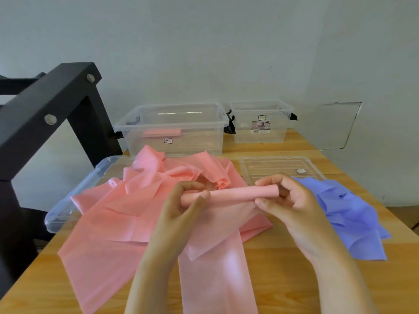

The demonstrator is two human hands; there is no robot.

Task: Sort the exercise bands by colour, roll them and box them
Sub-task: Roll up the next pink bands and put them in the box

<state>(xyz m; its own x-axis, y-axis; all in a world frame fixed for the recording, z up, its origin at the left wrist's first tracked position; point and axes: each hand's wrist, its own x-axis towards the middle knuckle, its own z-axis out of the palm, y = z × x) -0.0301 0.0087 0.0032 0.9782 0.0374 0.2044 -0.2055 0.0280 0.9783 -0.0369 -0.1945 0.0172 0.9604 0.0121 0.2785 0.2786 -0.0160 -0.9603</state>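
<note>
Broadly, sorting looks done: the pink bands (118,207) heap at centre left and the purple bands (353,214) lie apart at right. Rolling is midway, as I judge it. The left hand (186,202) and right hand (292,200) each curl round an end of a pink roll (235,192) at mid-frame, its loose tail running to the bottom edge. Boxing is barely started: the large clear box (199,141) at upper centre holds one pink piece (162,133), and the small clear box (278,132) beside it looks empty.
</note>
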